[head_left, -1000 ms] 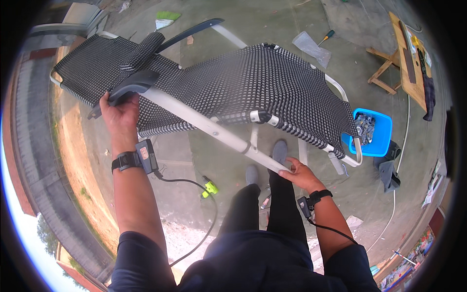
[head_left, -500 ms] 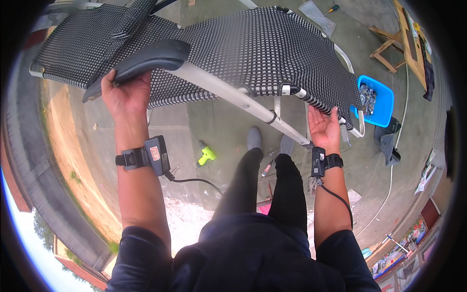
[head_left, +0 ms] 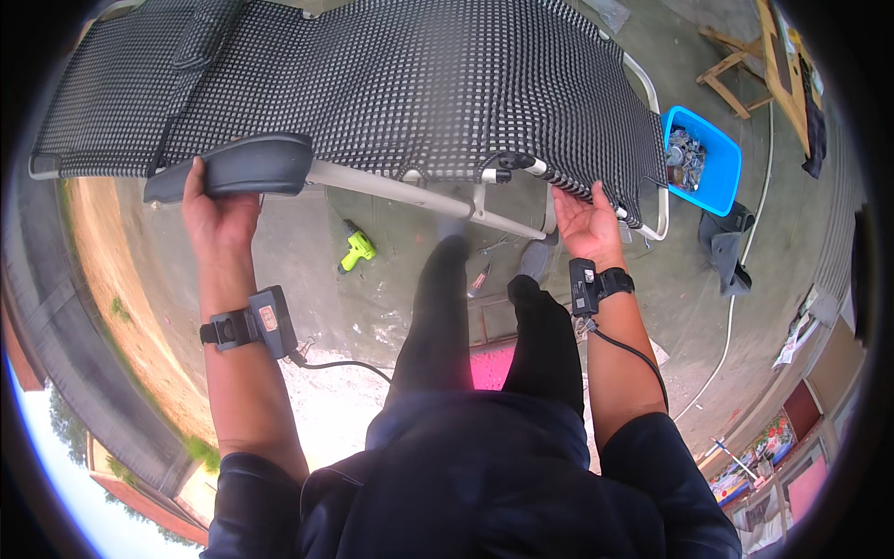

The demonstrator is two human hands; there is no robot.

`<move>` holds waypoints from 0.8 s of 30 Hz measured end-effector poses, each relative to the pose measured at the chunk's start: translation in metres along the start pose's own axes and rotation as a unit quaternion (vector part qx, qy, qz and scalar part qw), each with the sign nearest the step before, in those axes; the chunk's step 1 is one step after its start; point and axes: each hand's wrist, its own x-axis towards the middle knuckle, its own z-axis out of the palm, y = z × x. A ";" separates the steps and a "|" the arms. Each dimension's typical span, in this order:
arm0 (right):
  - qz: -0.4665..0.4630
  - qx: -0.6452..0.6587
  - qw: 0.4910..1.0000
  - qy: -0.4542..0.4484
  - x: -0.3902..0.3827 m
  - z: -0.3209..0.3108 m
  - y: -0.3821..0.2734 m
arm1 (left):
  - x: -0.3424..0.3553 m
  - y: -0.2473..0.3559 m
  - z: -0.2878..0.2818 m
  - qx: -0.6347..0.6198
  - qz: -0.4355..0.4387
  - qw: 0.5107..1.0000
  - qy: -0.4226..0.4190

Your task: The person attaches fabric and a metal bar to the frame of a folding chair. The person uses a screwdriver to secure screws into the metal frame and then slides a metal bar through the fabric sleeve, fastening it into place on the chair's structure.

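A folding lounge chair with black-and-white woven mesh [head_left: 372, 84] on a pale metal tube frame stretches across in front of me. My left hand [head_left: 222, 224] is closed round its black armrest [head_left: 251, 168] from below, thumb on the near side and fingers mostly hidden underneath. From the armrest a pale tube [head_left: 391, 194] slants right and toward me. My right hand [head_left: 589, 224] is palm up at the near edge on the right, its fingers partly hidden under the wrapped frame rail there. A black strapped device sits on each of my wrists.
A blue bin [head_left: 712, 172] of small metal parts stands beside the chair's right end, next to dark cloth [head_left: 726, 247]. On the floor lie a yellow-green power drill [head_left: 357, 248], a screwdriver [head_left: 480, 279] and a pale cable [head_left: 745, 326]. A wooden stand [head_left: 736, 70] is at far right.
The chair has come lower and shifted left, its armrest and slanting tube now lying flatter. Both hands moved with it, left and toward me. My left leg has shifted left.
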 end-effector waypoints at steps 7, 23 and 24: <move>0.040 -0.012 0.999 0.006 0.003 0.004 -0.075 | -0.020 -0.044 0.032 0.030 -0.035 0.999 0.016; 0.061 -0.088 0.994 0.003 0.193 -0.183 0.008 | 0.022 -0.237 -0.203 0.018 -0.044 0.999 0.002; 0.068 -0.081 0.994 0.011 0.213 -0.210 0.010 | 0.024 -0.264 -0.219 0.034 -0.038 0.999 0.007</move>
